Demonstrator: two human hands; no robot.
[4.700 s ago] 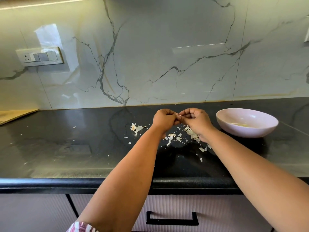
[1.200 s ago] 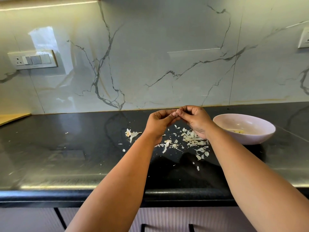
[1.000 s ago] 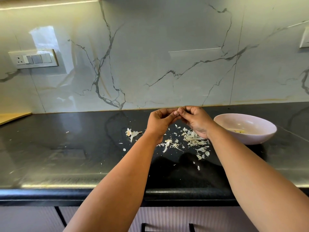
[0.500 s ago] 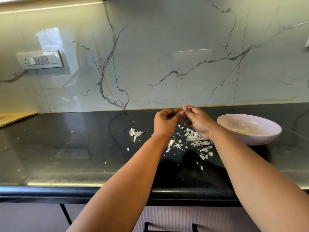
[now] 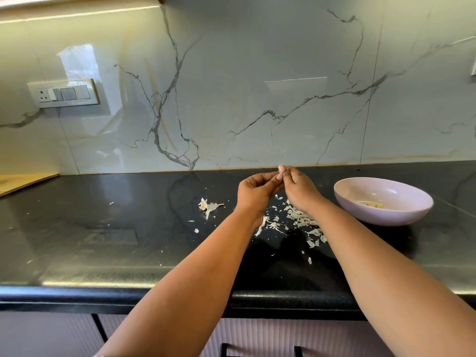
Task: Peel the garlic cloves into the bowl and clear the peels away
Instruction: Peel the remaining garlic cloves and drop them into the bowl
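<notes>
Your left hand (image 5: 253, 193) and right hand (image 5: 298, 188) met above the dark surface (image 5: 103, 228), toward its back edge and right of the middle. The fingers (image 5: 282, 169) of both hands were curled in and pinched together at the tips around something small between them, presumably a garlic clove, though it was too hidden to make out. Directly below your hands lay the garlic peels (image 5: 296, 217), scattered pale flakes spreading toward the front edge. A separate clump of peel (image 5: 207, 206) sat on the surface to the left of your left hand, well apart from the main scatter. The pale pink bowl (image 5: 417, 202) stood on the surface just to the right of your right hand, near the peels, with a few yellowish peeled cloves (image 5: 371, 204) at its bottom.
</notes>
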